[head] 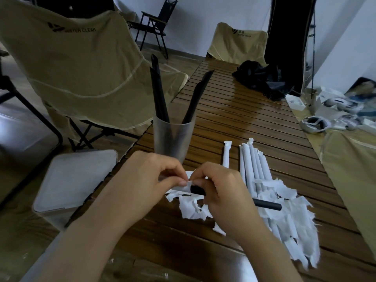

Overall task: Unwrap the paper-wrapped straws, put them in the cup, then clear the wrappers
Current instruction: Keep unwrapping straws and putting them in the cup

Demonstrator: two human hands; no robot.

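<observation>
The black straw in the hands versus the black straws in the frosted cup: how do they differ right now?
The black straw in the hands lies roughly level and part of it still wears white paper, pinched by the left hand and right hand. The black straws in the frosted plastic cup, e.g., stand leaning, fully bare and untouched. All are black, thick tubes.

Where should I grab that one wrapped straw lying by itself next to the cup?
Pinch the lone white paper-wrapped straw around its middle, coming straight down from above. It lies flat on the brown slatted wooden table, set apart from the bundle of white wrapped straws on its right and the frosted plastic cup on its left, so fingers fit on both sides.
</observation>
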